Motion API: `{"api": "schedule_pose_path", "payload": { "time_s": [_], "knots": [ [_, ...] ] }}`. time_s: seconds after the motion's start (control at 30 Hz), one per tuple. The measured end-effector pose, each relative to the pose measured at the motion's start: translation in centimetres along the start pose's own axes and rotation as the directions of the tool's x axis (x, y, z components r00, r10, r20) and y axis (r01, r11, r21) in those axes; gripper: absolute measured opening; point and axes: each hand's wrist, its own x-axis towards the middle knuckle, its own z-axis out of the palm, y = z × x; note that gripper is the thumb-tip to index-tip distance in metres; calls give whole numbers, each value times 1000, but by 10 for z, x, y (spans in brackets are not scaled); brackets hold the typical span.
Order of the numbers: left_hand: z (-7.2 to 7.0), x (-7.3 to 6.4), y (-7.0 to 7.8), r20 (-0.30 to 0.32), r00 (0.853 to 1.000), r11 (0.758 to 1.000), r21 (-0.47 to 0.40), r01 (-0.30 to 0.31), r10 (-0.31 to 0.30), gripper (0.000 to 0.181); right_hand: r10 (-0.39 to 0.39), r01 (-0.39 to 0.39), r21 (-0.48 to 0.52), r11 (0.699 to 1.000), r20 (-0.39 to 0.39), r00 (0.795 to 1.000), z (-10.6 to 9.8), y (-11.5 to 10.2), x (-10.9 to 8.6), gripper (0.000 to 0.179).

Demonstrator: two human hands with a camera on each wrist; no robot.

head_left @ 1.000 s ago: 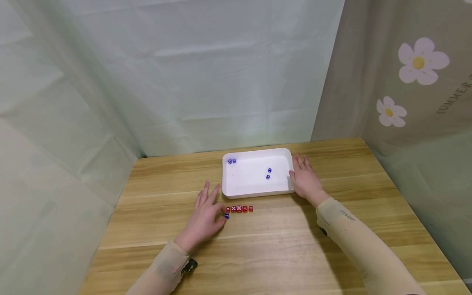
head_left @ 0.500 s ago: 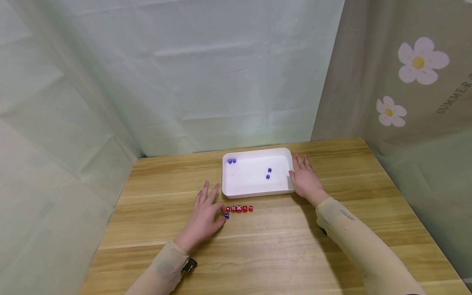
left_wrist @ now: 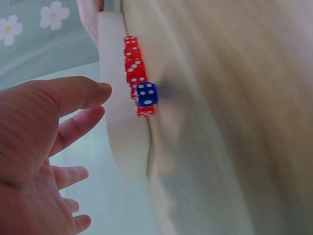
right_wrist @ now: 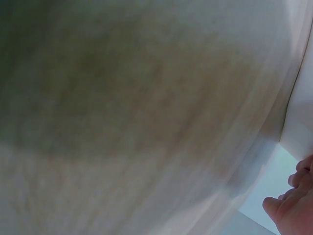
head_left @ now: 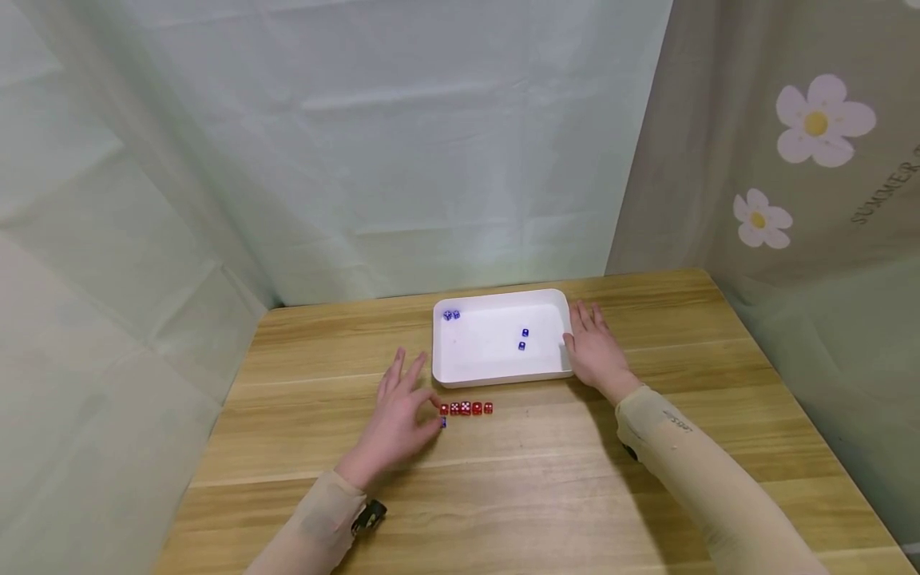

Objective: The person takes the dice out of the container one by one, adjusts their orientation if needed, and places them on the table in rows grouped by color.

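Observation:
My left hand [head_left: 398, 423] is low over the table, its thumb and forefinger spread around a blue die [left_wrist: 146, 94] without closing on it. In the left wrist view a gap shows between the fingertips and the die. Just behind that die, several red dice [head_left: 465, 408] stand in a row along the front of a white tray [head_left: 503, 378]. My right hand [head_left: 598, 353] rests at the tray's right side, fingers extended along the outer wall and thumb at the rim. The right wrist view catches only part of this hand [right_wrist: 296, 203] beside the tray wall.
Inside the tray, two blue dice [head_left: 452, 315] sit together in the back left corner, and two more blue dice [head_left: 523, 339] lie towards the right. A wooden table [head_left: 532, 495] carries everything. Pale cloth [head_left: 431, 160] hangs behind and at the sides.
The left hand has shifted slightly to the right, and its thumb now covers part of the blue die in the head view. The right hand and tray have stayed put.

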Motion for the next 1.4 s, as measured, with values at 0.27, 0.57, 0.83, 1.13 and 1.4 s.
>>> {"api": "schedule_pose_path", "payload": {
  "time_s": [0.27,0.57,0.83,1.13,1.4],
  "knots": [
    [-10,15,7,-30,999,998,-65,14,-16,22,2,-2,-2,1000,-5,1000,1,0,0,65],
    [-12,57,0,-71,995,997,-53,63,-67,22,13,-13,8,1000,-1,1000,1,2,1,66],
    [-8,105,-12,-12,990,988,61,144,-144,30,24,-24,8,1000,-7,1000,1,4,0,66],
    [-1,136,-23,63,967,962,136,236,-247,36,30,-30,17,999,2,1000,4,5,0,66],
    [6,153,-26,73,953,937,221,271,-293,42,28,-28,10,1000,-1,1000,4,4,-1,65]
  ]
}}
